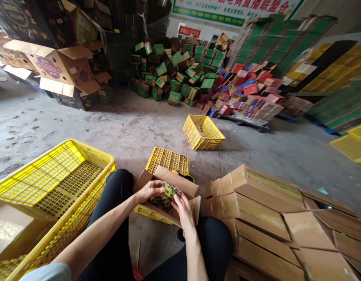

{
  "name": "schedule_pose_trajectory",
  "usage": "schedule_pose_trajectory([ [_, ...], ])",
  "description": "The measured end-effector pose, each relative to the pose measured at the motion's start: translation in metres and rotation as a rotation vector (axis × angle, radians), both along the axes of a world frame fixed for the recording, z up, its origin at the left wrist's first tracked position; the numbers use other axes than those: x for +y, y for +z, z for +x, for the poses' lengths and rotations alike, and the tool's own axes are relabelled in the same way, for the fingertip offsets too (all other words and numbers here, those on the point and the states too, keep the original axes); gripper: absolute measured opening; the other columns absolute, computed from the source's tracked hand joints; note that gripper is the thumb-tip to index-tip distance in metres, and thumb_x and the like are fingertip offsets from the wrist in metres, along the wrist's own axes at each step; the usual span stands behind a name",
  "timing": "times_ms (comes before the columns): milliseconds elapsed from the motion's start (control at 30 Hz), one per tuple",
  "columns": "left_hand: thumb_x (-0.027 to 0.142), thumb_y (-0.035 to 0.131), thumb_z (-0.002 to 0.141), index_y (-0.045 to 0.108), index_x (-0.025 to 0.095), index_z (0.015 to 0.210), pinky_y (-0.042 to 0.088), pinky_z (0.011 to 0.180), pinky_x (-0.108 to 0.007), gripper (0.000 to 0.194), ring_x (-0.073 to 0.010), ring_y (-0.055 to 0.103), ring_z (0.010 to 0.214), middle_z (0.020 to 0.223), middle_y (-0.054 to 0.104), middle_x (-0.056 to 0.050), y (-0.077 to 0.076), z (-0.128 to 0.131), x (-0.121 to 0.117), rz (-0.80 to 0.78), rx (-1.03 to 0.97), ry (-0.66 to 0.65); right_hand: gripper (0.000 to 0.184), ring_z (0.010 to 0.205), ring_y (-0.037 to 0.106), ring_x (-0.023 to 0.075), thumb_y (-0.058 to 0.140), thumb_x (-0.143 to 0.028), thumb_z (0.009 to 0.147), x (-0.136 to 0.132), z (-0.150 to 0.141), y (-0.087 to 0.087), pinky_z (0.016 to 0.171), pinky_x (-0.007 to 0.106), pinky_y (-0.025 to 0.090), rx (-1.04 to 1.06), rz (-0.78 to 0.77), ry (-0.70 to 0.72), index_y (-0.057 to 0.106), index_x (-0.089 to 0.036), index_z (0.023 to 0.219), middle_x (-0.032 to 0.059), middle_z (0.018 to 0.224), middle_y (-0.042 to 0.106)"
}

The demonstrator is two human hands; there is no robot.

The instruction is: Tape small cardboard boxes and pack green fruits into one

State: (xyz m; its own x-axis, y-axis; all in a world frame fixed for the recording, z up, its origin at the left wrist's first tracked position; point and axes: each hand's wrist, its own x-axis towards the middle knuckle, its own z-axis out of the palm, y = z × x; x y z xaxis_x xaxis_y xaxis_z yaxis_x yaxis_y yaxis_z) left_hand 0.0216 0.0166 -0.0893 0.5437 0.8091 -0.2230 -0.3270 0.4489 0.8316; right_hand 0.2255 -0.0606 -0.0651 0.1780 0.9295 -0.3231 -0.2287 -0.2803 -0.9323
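Between my two hands is a yellow-green bundle with dark spots (170,191) in clear plastic wrap; what is inside I cannot make out. My left hand (151,191) pinches its left end with thumb and fingers. At its right end, the fingers of my right hand (183,207) are closed on the plastic. Directly below is an open cardboard box (177,180) with its flaps up, where similar spotted bundles (160,203) lie, partly hidden by my hands. The box rests on an upturned yellow crate (152,214) between my knees.
A large yellow crate (77,146) with cardboard in it stands at my left. Flattened or closed cardboard cartons (265,195) are stacked at my right. Ahead are another yellow crate (206,136), a heap of green boxes (174,97) and red boxes (251,89).
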Motion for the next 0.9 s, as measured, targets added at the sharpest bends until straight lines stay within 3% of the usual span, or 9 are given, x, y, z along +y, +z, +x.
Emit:
schedule_pose_trajectory([
  [133, 0.040, 0.100, 0.068, 0.077, 0.018, 0.127, 0.055, 0.102, -0.041, 0.068, -0.0277, 0.074, 0.108, 0.121, 0.078, -0.012, -0.005, 0.001, 0.000, -0.019, -0.036, -0.028, 0.063, 0.122, 0.073, 0.0318, 0.092, -0.052, 0.069, -0.001, 0.000, -0.001, 0.103, 0.046, 0.061, 0.090, -0.021, -0.004, 0.078, -0.029, 0.126, 0.0083, 0.138, 0.075],
  [300, 0.032, 0.102, 0.065, 0.070, 0.021, 0.141, 0.055, 0.101, -0.039, 0.083, -0.0256, 0.075, 0.107, 0.124, 0.076, -0.012, -0.008, 0.000, 0.000, -0.036, -0.056, -0.057, 0.061, 0.133, 0.067, 0.0333, 0.093, -0.044, 0.069, 0.003, 0.003, -0.002, 0.116, 0.049, 0.052, 0.020, 0.073, -0.009, 0.080, -0.028, 0.126, 0.0076, 0.138, 0.075],
  [400, 0.028, 0.102, 0.066, 0.062, 0.028, 0.150, 0.057, 0.099, -0.038, 0.093, -0.0254, 0.073, 0.113, 0.136, 0.071, -0.011, -0.008, 0.000, 0.000, -0.050, -0.084, -0.089, 0.049, 0.139, 0.062, 0.0342, 0.090, -0.040, 0.070, 0.003, 0.004, -0.002, 0.121, 0.050, 0.046, -0.060, 0.154, -0.020, 0.084, -0.029, 0.116, 0.0058, 0.143, 0.072],
  [467, 0.033, 0.100, 0.071, 0.060, 0.029, 0.151, 0.058, 0.097, -0.038, 0.090, -0.0247, 0.073, 0.112, 0.140, 0.068, -0.013, -0.007, 0.001, 0.000, -0.078, -0.090, -0.084, 0.039, 0.140, 0.060, 0.0350, 0.087, -0.039, 0.070, 0.003, 0.003, -0.002, 0.122, 0.051, 0.045, -0.075, 0.191, -0.013, 0.086, -0.029, 0.108, 0.0059, 0.143, 0.072],
  [633, 0.037, 0.098, 0.074, 0.060, 0.026, 0.151, 0.061, 0.091, -0.038, 0.087, -0.0229, 0.074, 0.102, 0.131, 0.068, -0.013, -0.001, 0.000, 0.000, -0.085, -0.063, -0.009, 0.029, 0.143, 0.057, 0.0363, 0.083, -0.040, 0.073, 0.003, -0.001, 0.002, 0.116, 0.050, 0.050, 0.002, 0.186, -0.009, 0.087, -0.028, 0.099, 0.0069, 0.149, 0.067],
  [767, 0.031, 0.100, 0.069, 0.049, 0.033, 0.159, 0.059, 0.095, -0.041, 0.104, -0.0276, 0.070, 0.113, 0.134, 0.065, -0.012, 0.003, 0.000, -0.001, -0.033, -0.087, 0.016, 0.046, 0.149, 0.051, 0.0362, 0.081, -0.042, 0.075, 0.002, -0.001, 0.010, 0.112, 0.049, 0.053, 0.056, 0.148, -0.057, 0.081, -0.032, 0.120, 0.0032, 0.165, 0.050],
  [900, 0.026, 0.102, 0.064, 0.059, 0.032, 0.153, 0.054, 0.097, -0.038, 0.099, -0.0279, 0.065, 0.119, 0.140, 0.064, -0.010, 0.002, 0.002, -0.001, 0.028, -0.103, 0.014, 0.069, 0.151, 0.050, 0.0321, 0.078, -0.046, 0.081, 0.000, -0.001, 0.013, 0.110, 0.049, 0.054, 0.062, 0.130, -0.038, 0.061, -0.041, 0.148, 0.0032, 0.165, 0.050],
])
